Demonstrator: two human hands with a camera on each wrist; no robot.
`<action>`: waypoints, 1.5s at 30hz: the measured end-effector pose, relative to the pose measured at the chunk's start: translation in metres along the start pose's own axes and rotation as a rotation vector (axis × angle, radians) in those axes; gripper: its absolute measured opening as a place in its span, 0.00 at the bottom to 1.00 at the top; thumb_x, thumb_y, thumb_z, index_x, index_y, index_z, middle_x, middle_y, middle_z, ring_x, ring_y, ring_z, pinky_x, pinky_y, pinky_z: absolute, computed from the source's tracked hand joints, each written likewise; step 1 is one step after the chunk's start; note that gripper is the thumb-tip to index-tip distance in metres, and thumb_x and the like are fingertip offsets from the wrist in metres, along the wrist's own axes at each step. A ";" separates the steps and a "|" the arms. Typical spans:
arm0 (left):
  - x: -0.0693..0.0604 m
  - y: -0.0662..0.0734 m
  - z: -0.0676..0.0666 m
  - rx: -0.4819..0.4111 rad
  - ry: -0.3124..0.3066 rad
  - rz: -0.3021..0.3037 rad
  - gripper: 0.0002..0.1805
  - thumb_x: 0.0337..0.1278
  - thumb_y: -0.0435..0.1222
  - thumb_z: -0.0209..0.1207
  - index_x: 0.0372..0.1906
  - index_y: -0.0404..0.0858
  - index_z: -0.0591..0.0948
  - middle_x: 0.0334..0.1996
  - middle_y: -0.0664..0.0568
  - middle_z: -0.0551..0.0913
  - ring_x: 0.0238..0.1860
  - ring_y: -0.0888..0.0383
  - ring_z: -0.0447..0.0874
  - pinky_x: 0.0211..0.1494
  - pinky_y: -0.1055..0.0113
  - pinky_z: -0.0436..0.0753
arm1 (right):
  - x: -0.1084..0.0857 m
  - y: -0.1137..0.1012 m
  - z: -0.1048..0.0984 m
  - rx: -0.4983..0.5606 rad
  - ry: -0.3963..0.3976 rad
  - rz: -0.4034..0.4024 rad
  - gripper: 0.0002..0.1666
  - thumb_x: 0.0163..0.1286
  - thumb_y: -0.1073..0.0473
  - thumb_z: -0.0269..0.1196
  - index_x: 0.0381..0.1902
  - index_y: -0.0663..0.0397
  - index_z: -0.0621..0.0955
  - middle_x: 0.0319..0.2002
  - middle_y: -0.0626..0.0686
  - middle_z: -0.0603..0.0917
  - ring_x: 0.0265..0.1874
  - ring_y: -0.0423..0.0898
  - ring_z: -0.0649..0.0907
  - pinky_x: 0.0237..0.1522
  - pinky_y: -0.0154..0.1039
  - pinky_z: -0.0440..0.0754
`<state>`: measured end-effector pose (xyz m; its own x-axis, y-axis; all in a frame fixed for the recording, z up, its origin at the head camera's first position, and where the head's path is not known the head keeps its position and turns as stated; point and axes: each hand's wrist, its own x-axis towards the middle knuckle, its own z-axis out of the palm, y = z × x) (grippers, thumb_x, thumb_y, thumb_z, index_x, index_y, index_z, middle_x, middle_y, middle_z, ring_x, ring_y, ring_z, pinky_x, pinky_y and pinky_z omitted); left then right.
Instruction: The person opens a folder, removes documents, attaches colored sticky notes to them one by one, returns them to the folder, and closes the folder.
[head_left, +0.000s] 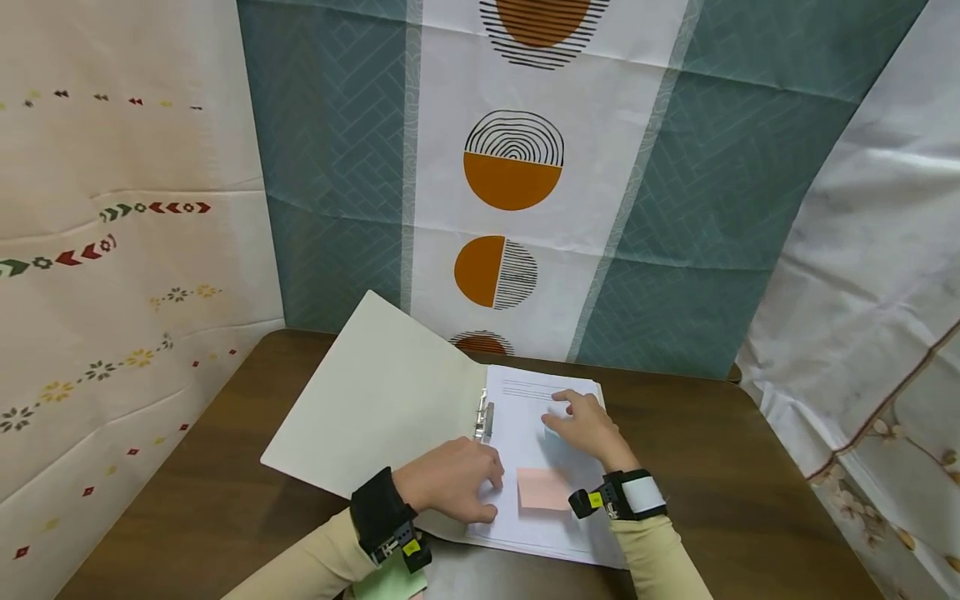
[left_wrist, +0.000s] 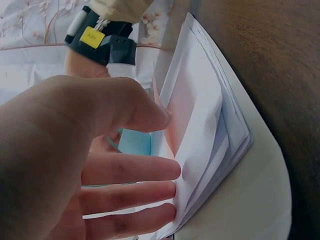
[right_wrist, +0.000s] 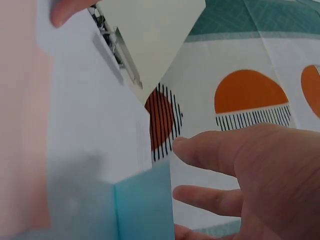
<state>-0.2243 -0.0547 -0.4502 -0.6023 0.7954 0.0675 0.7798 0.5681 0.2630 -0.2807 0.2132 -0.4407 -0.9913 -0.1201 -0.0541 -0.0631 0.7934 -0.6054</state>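
Note:
A cream ring binder point(head_left: 375, 392) lies open on the wooden table, white sheets point(head_left: 513, 525) stacked on its right side beside the metal clip point(head_left: 484, 421). My left hand point(head_left: 450, 479) rests its fairly straight fingertips on the lower left of the top sheet. Just right of it, a pink sticky note point(head_left: 543, 489) sits on that sheet, one edge lifted in the left wrist view. My right hand point(head_left: 588, 429) is over the upper part of the page, fingers extended. Beside those fingers a blue sticky note point(right_wrist: 145, 202) stands partly raised; whether they touch it is unclear.
Green sticky notes point(head_left: 390, 579) show at the bottom edge under the left wrist, next to a pale grey surface point(head_left: 487, 575). Brown table top point(head_left: 720, 467) extends to both sides. Patterned cloth point(head_left: 337, 167) hangs behind the table.

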 end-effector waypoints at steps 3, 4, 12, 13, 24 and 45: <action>-0.001 0.001 0.000 0.019 -0.004 -0.003 0.13 0.57 0.47 0.75 0.42 0.46 0.98 0.49 0.56 0.97 0.50 0.64 0.94 0.52 0.74 0.88 | -0.003 -0.027 -0.002 0.015 -0.038 -0.022 0.36 0.78 0.47 0.70 0.75 0.61 0.81 0.68 0.74 0.79 0.65 0.67 0.84 0.60 0.64 0.85; -0.001 0.002 0.000 0.023 -0.005 -0.004 0.13 0.57 0.48 0.75 0.42 0.46 0.98 0.49 0.56 0.96 0.50 0.64 0.94 0.52 0.73 0.88 | -0.003 -0.033 -0.002 0.005 -0.046 -0.037 0.36 0.78 0.48 0.70 0.75 0.61 0.80 0.68 0.74 0.79 0.64 0.67 0.84 0.60 0.63 0.85; -0.002 0.004 -0.001 0.038 -0.018 -0.016 0.12 0.55 0.48 0.75 0.39 0.46 0.98 0.47 0.59 0.95 0.45 0.66 0.92 0.46 0.75 0.86 | 0.021 -0.046 0.018 -0.067 -0.108 -0.136 0.33 0.80 0.45 0.67 0.73 0.60 0.82 0.63 0.72 0.82 0.61 0.65 0.85 0.57 0.60 0.87; -0.003 0.005 -0.002 0.043 -0.019 -0.016 0.12 0.55 0.48 0.75 0.38 0.46 0.97 0.46 0.59 0.95 0.43 0.67 0.91 0.44 0.75 0.84 | 0.025 -0.045 0.022 -0.072 -0.117 -0.144 0.33 0.79 0.45 0.67 0.73 0.59 0.83 0.62 0.71 0.83 0.60 0.64 0.86 0.56 0.59 0.87; -0.004 0.007 0.000 0.159 -0.038 -0.025 0.19 0.51 0.58 0.82 0.42 0.51 0.98 0.52 0.62 0.95 0.50 0.64 0.93 0.50 0.72 0.88 | 0.101 -0.008 0.082 -0.093 -0.129 -0.209 0.37 0.74 0.44 0.70 0.75 0.53 0.83 0.58 0.62 0.90 0.51 0.50 0.87 0.47 0.46 0.85; -0.007 0.017 -0.005 0.272 -0.085 -0.063 0.28 0.37 0.63 0.89 0.46 0.58 0.96 0.51 0.69 0.91 0.49 0.68 0.89 0.40 0.69 0.84 | 0.066 -0.055 0.073 -0.129 -0.058 -0.179 0.31 0.69 0.47 0.69 0.66 0.53 0.89 0.59 0.70 0.83 0.46 0.58 0.82 0.42 0.48 0.79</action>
<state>-0.2080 -0.0513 -0.4412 -0.6433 0.7652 -0.0249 0.7655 0.6434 -0.0045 -0.3339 0.1175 -0.4690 -0.9548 -0.2973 -0.0026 -0.2556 0.8253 -0.5035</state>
